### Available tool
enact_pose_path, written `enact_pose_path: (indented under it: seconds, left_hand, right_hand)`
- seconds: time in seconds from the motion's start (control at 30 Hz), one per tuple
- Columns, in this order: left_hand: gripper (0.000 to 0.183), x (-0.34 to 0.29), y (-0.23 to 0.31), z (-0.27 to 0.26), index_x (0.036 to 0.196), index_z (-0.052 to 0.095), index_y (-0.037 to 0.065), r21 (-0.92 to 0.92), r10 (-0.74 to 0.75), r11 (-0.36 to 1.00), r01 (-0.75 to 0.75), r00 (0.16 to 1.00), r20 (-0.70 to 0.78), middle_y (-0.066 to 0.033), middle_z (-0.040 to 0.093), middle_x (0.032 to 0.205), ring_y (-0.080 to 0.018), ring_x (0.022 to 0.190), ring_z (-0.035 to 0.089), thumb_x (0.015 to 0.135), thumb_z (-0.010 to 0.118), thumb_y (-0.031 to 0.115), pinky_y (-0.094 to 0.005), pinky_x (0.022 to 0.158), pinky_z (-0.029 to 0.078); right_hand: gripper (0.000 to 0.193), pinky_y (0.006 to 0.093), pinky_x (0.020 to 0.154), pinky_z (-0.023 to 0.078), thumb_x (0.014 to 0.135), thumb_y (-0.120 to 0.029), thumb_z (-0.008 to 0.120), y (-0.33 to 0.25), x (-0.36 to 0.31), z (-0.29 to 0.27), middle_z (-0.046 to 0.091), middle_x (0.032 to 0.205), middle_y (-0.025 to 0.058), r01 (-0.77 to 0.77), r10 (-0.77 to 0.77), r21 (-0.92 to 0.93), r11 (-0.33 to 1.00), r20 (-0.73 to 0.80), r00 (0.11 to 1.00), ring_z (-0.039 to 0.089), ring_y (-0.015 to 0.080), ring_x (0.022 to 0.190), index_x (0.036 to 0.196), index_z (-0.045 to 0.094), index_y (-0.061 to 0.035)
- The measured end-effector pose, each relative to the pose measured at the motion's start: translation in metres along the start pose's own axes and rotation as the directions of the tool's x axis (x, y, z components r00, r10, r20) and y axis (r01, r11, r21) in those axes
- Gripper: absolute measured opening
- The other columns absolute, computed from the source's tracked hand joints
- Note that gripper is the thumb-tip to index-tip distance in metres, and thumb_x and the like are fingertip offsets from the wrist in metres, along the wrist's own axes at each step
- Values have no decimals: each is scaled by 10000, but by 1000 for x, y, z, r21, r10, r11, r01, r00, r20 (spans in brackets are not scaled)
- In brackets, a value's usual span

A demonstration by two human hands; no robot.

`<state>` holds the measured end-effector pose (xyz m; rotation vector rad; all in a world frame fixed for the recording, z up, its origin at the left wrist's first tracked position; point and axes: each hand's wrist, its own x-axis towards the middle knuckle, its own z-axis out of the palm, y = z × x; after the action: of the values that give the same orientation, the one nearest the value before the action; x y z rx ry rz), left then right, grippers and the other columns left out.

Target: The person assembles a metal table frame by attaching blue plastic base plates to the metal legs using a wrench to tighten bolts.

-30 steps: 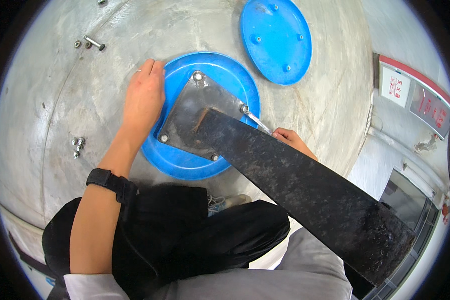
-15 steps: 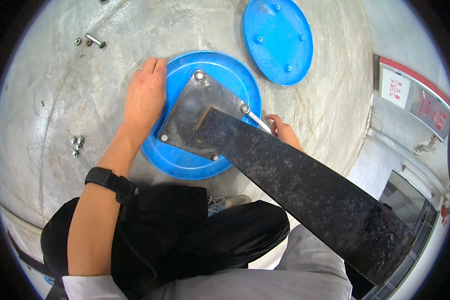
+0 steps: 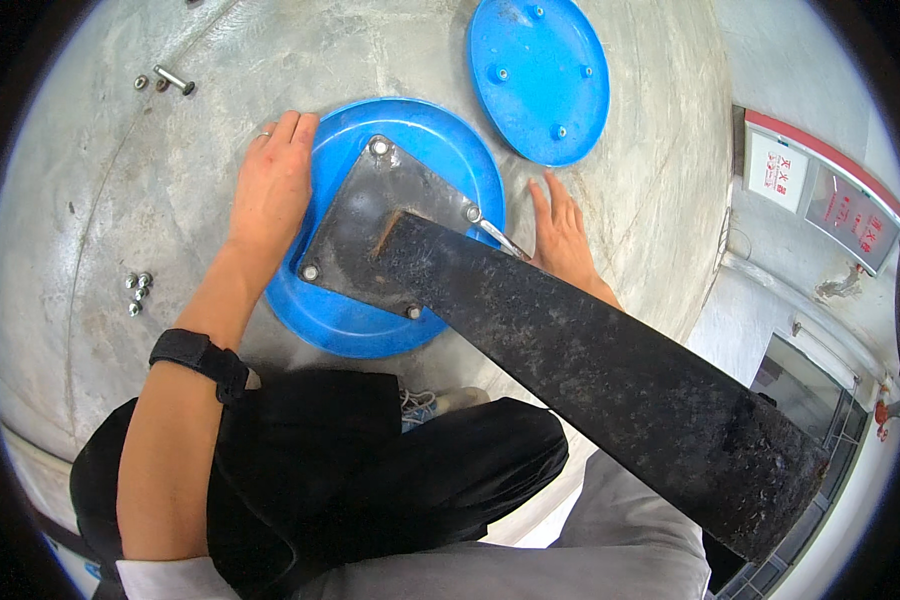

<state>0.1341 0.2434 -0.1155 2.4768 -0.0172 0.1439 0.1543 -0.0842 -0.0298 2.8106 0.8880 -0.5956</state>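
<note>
A blue round plastic disc [image 3: 432, 122] lies on the floor with a black square metal plate [image 3: 355, 215] on it, bolted at its corners. From the plate a long black metal post [image 3: 610, 365] reaches toward the lower right. My left hand [image 3: 273, 180] grips the disc's left rim, its fingertips partly hidden. A silver wrench [image 3: 500, 238] sits on the bolt [image 3: 473, 213] at the plate's right corner. Beside the wrench's free end is my right hand [image 3: 565, 235], fingers stretched out and apart; the post hides part of it, and whether the palm touches the wrench is unclear.
A second blue disc [image 3: 540, 90] with small studs lies at the far right. Several nuts [image 3: 138, 290] are grouped at the left; a loose bolt [image 3: 175, 80] lies farther back. A red-and-white wall cabinet [image 3: 820, 190] stands at the right. My legs [image 3: 420, 480] are close in front.
My right hand has loosened from around the wrench's end, its fingers now stretched forward. The wrench stays on the corner bolt. The whole view has shifted slightly; my left hand keeps to the rim.
</note>
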Motion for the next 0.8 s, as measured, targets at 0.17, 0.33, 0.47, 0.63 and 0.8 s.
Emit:
enact_pose_path:
  seconds: [0.17, 0.33, 0.47, 0.63, 0.8]
  left_hand:
    - [286, 2, 3, -3, 985, 494, 25, -20, 3, 1000, -3, 1000, -8, -120, 517, 920, -301, 891, 522, 714, 464, -61, -383, 776, 436]
    - [199, 0, -1, -4, 1027, 494, 25, 20, 5, 1000, -6, 999, 42, -133, 518, 940, -313, 911, 517, 834, 443, 27, -396, 780, 437]
    - [198, 1, -1, 0, 1024, 492, 28, 6, -14, 1000, 14, 1000, 25, -124, 520, 940, -307, 909, 518, 830, 451, 32, -393, 773, 440]
    - [178, 0, -3, -2, 1005, 489, 27, 32, -19, 999, 18, 999, 46, -121, 520, 918, -309, 887, 522, 830, 457, 42, -393, 750, 446]
    - [223, 2, -6, 1, 950, 480, 41, 45, 56, 997, -56, 998, -3, -115, 517, 892, -296, 842, 535, 737, 457, -21, -386, 732, 453]
  right_hand:
    - [1034, 551, 1018, 225, 469, -304, 791, 11, 5, 0, 131, 1402, 254, -83, 86, -32, 996, 106, 991, 163, 393, 1310, 1318, 249, -68]
    - [985, 505, 1018, 265, 478, -248, 777, 5, 12, -7, 159, 1389, 266, -10, 10, -6, 1000, 125, 992, 197, 404, 1293, 1303, 275, -53]
    - [902, 413, 1014, 318, 531, -136, 717, 7, 7, 1, 194, 1364, 302, -47, 20, 194, 980, 138, 990, 271, 427, 1249, 1305, 272, -6]
    - [880, 386, 979, 371, 562, -59, 657, 9, 12, 2, 169, 1350, 347, -51, -18, 238, 970, 278, 961, 339, 455, 1193, 1326, 228, 21]
    - [891, 389, 949, 402, 565, -22, 642, 11, 13, -4, 170, 1337, 370, -39, -38, 216, 976, 342, 939, 354, 461, 1178, 1340, 203, 17]
